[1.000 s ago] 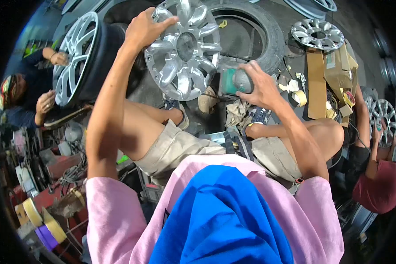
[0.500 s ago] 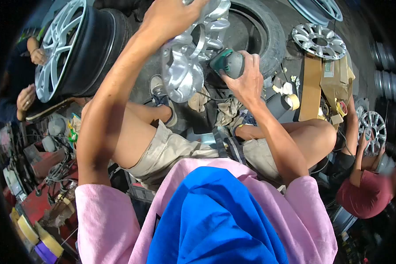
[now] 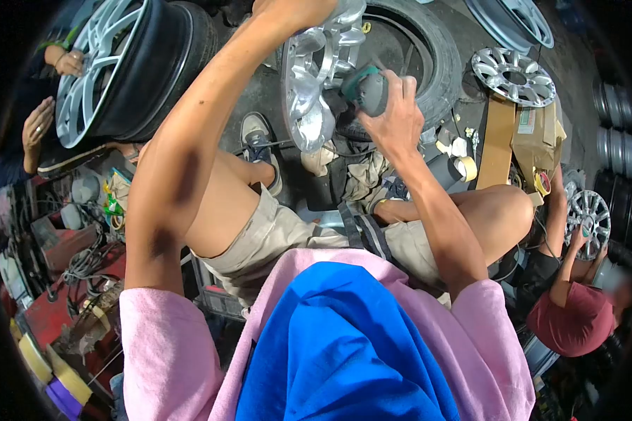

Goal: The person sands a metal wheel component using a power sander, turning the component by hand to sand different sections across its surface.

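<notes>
My right hand (image 3: 395, 121) is wrapped round a green and dark grey palm sander (image 3: 372, 93), its fingers over the rounded top. The sander is close to the right side of a shiny bare-metal wheel face (image 3: 310, 126); whether its pad touches cannot be made out. This wheel face stands tilted in front of me, between my feet and a tire (image 3: 442, 70). My left hand (image 3: 303, 10), partly cut off by the top edge of the view, grips the upper part of the wheel face. Its fingertips are hidden.
A spoked wheel (image 3: 102, 70) stands at left, with another person's hands (image 3: 41, 126) beside it. Cardboard boxes (image 3: 534, 137) carry a wheel face (image 3: 514, 76). At right, a person in a red shirt (image 3: 572, 319) works on another wheel face (image 3: 588, 223). Tools and cables (image 3: 84, 266) crowd the left.
The wheel face has turned to a more edge-on angle and shifted slightly right and up. My left hand moved up with it. The sander has tilted and moved slightly right.
</notes>
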`<state>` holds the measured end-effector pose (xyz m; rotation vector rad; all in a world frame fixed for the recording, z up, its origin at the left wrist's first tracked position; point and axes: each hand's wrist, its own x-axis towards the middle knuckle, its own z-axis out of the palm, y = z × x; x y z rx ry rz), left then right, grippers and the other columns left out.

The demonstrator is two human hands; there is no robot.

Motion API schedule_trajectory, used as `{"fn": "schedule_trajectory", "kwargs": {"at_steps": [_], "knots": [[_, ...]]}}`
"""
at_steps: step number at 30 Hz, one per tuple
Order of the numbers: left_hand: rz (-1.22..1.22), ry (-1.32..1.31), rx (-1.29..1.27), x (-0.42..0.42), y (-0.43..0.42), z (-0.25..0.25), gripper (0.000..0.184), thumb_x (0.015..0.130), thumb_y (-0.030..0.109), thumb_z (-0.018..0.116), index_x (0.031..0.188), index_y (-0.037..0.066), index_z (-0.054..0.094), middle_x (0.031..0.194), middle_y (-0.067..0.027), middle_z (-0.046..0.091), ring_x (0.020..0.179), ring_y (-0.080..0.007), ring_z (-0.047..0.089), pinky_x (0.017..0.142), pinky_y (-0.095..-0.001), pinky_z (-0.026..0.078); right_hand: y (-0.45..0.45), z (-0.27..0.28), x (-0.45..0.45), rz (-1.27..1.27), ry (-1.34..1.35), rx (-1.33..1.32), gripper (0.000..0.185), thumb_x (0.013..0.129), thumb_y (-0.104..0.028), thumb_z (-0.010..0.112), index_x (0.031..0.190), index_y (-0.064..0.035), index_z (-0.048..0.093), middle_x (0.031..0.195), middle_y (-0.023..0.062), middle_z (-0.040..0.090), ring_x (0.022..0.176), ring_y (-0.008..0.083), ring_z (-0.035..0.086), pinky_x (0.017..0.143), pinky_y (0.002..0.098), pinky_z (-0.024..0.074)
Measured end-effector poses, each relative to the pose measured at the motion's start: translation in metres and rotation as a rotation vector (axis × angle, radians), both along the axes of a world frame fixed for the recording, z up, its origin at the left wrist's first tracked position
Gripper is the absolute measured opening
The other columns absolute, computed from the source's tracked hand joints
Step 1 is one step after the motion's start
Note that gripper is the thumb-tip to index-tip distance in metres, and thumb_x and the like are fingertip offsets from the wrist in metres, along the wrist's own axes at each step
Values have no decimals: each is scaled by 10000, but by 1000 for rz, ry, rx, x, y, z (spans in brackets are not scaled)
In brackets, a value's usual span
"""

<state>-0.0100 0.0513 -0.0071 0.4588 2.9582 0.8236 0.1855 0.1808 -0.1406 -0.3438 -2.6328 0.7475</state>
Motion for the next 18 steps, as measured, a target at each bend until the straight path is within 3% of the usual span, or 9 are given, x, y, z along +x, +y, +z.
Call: {"fn": "schedule_trajectory", "kwargs": {"at_steps": [8,10,18], "knots": [[9,-2,-25,-8,3,-7,665,963,478,598,1179,-150,638,1190,-404,644,1165,-500,643,1008,-528,513,5,-4,1,-56,38,-28,730,674,-219,870,1311,-111,530,1182,134,510,961,410,654,780,501,572],[-2,-25,-27,-9,8,-4,666,964,476,595,1195,-147,630,1200,-401,643,1173,-495,641,1012,-524,512,3,1,-2,-23,26,-25,723,707,-294,880,1315,-94,545,1164,137,515,976,390,648,792,493,559],[17,38,-33,-18,15,-14,662,968,474,589,1204,-142,642,1219,-382,648,1195,-478,638,1024,-511,510,-7,-2,-1,51,6,38,773,664,-249,891,1330,-91,532,1173,142,515,971,399,648,779,504,565]]}}
